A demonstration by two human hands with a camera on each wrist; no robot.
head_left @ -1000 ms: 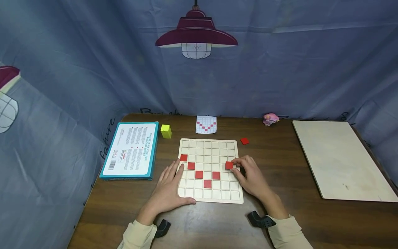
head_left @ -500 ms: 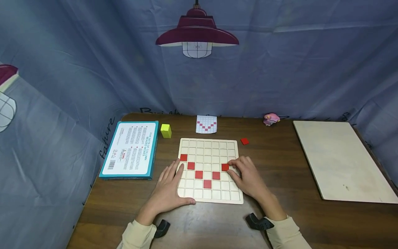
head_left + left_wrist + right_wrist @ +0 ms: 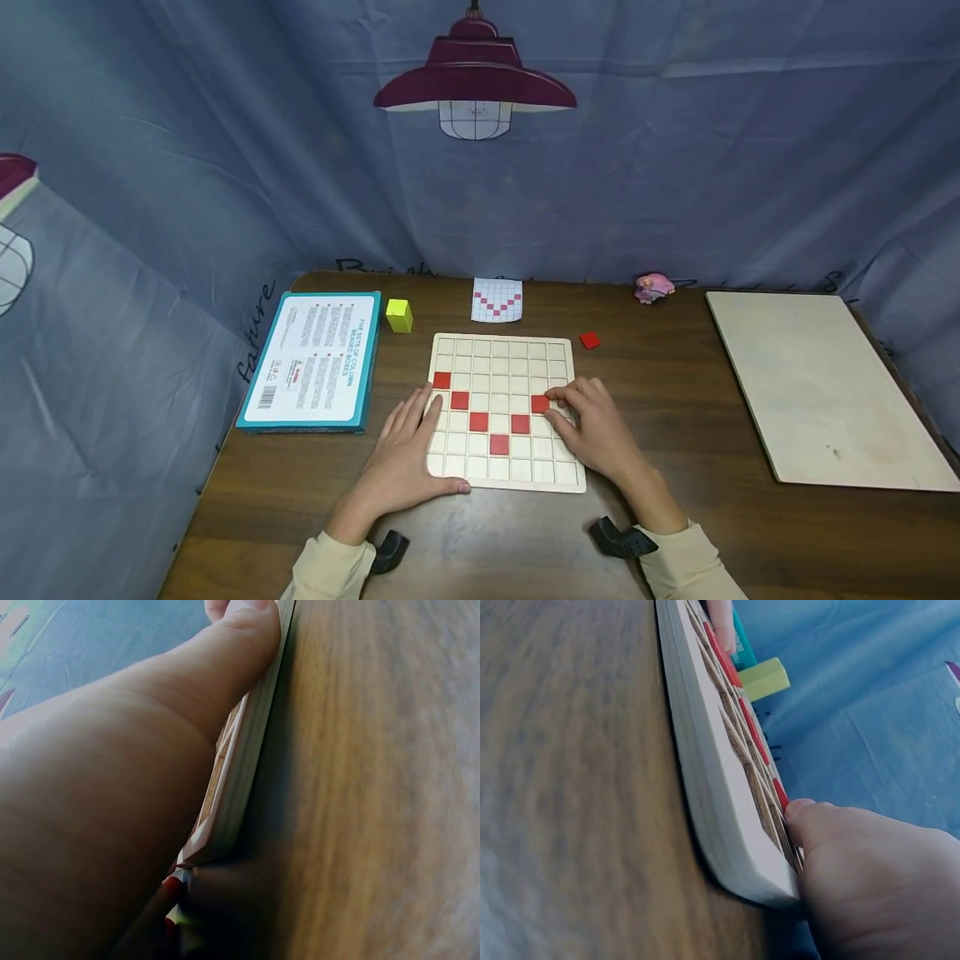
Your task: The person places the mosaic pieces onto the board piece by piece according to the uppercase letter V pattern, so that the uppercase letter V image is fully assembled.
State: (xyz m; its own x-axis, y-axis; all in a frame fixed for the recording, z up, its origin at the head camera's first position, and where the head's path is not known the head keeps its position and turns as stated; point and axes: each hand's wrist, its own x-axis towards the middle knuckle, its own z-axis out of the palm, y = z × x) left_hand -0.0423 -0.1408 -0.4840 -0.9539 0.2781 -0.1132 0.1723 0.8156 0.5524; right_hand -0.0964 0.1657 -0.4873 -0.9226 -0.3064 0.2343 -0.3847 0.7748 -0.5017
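A pale square grid board (image 3: 510,482) lies flat on the table, with several red tiles seated in its cells in a V shape. My left hand (image 3: 403,454) lies spread at its near left corner, fingers along the left side and thumb on the front edge. At the right arm of the V, my right hand (image 3: 600,429) pinches the right side of a red tile (image 3: 538,404) that sits in a cell. In the right wrist view the thumb (image 3: 810,817) touches that tile. The index fingertip is hidden there. One loose red tile (image 3: 589,340) lies beyond the board's far right corner.
A patterned paper card (image 3: 497,300) lies behind the board. To the left are a yellow block (image 3: 399,316) and a teal-edged box (image 3: 311,362). A pink figurine (image 3: 654,287) stands at the back, and a large pale panel (image 3: 825,387) lies at the right.
My right hand has moved slightly left with the red tile, which has gone from above the board down into a cell. The left hand has stayed on the board's corner.
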